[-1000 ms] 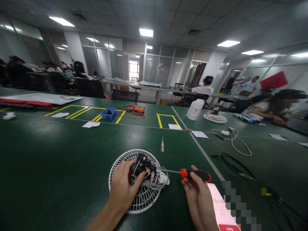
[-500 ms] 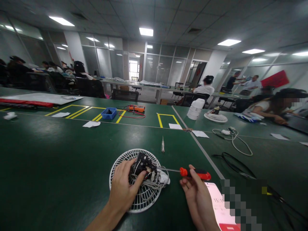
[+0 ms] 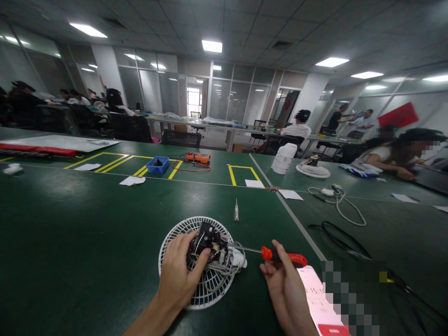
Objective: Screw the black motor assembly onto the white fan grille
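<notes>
A round white fan grille (image 3: 210, 298) lies on the green table, bearing a black fan motor assembly (image 3: 207, 233) with wires and a coiled grey cord (image 3: 224, 268). My left hand (image 3: 182, 268) is closed around the motor's left side, thumb in front, steadying it on the grille. My right hand (image 3: 285, 280) holds a red and black screwdriver (image 3: 268, 253) by its handle. The shaft points left, and its tip reaches the right side of the motor; the exact contact point is too small to tell. A phone (image 3: 320, 298) with a lit pink screen lies partly behind my right wrist.
Beyond the grille lies a small clear-handled screwdriver (image 3: 236, 212). Farther back are a blue bin (image 3: 157, 164), an orange multimeter (image 3: 198, 157) and white stacked parts (image 3: 283, 159). Cables (image 3: 345, 205) and another fan grille (image 3: 312, 171) lie to the right, near a seated person (image 3: 395, 158).
The right hand's fingers have shifted slightly on the screwdriver handle, and the handle has turned a little, showing more of its red side. My left hand and the motor stay put.
</notes>
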`<action>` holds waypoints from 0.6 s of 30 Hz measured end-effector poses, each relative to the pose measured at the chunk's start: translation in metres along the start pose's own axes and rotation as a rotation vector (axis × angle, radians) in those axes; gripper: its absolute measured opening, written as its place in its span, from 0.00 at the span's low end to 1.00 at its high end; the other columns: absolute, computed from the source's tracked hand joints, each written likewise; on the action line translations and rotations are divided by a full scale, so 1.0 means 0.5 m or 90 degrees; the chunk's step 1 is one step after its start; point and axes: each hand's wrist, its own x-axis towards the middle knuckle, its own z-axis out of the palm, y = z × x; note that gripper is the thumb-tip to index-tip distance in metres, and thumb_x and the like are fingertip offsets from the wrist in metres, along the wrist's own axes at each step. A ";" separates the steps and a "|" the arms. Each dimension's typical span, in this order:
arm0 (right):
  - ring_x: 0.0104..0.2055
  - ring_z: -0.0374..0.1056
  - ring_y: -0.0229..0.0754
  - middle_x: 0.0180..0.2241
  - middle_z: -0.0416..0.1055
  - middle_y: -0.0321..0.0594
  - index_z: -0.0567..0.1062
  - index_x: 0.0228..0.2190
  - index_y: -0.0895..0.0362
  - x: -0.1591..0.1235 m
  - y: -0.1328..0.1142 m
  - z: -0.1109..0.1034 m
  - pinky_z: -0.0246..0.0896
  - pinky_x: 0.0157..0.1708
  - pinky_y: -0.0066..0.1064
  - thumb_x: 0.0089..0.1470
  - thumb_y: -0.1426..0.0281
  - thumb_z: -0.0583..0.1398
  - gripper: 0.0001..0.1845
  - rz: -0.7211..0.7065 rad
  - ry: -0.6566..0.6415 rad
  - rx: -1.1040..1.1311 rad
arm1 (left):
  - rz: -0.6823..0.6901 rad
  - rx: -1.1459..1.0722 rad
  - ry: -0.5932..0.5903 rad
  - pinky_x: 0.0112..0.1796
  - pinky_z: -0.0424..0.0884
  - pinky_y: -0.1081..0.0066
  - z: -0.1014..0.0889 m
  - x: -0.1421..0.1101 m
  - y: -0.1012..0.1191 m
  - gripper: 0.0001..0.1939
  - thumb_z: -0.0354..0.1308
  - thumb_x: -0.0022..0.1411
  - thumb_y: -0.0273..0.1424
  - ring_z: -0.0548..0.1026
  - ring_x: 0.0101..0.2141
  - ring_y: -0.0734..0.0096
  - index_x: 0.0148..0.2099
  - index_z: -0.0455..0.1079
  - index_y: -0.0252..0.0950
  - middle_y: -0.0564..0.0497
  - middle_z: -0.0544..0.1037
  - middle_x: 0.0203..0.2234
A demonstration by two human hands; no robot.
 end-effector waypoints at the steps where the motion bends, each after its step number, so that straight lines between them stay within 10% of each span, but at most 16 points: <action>1: 0.29 0.65 0.39 0.30 0.72 0.34 0.78 0.40 0.54 -0.001 -0.001 -0.001 0.62 0.29 0.32 0.40 0.59 0.73 0.24 0.005 -0.003 0.008 | -0.002 -0.001 -0.001 0.47 0.73 0.55 0.000 0.000 0.001 0.19 0.56 0.67 0.42 0.76 0.46 0.57 0.56 0.68 0.40 0.46 0.78 0.45; 5: 0.44 0.71 0.48 0.39 0.76 0.40 0.77 0.38 0.53 -0.002 -0.006 -0.007 0.67 0.40 0.39 0.39 0.61 0.70 0.21 0.000 -0.053 0.044 | -0.008 -0.009 -0.003 0.47 0.73 0.55 -0.001 0.001 0.004 0.19 0.56 0.67 0.43 0.76 0.46 0.56 0.56 0.69 0.39 0.45 0.78 0.45; 12: 0.24 0.59 0.37 0.22 0.66 0.27 0.76 0.44 0.52 0.003 0.001 -0.007 0.61 0.28 0.31 0.40 0.61 0.74 0.28 -0.062 -0.066 -0.009 | -0.011 -0.014 0.007 0.47 0.74 0.55 0.002 0.000 0.000 0.21 0.59 0.65 0.44 0.77 0.46 0.56 0.56 0.69 0.41 0.46 0.79 0.45; 18: 0.41 0.70 0.45 0.37 0.76 0.39 0.77 0.42 0.53 -0.004 -0.002 -0.002 0.67 0.36 0.35 0.36 0.59 0.74 0.29 -0.025 -0.056 0.021 | -0.006 -0.011 0.000 0.47 0.73 0.55 0.002 0.002 -0.003 0.22 0.60 0.65 0.45 0.76 0.46 0.57 0.56 0.68 0.40 0.46 0.78 0.45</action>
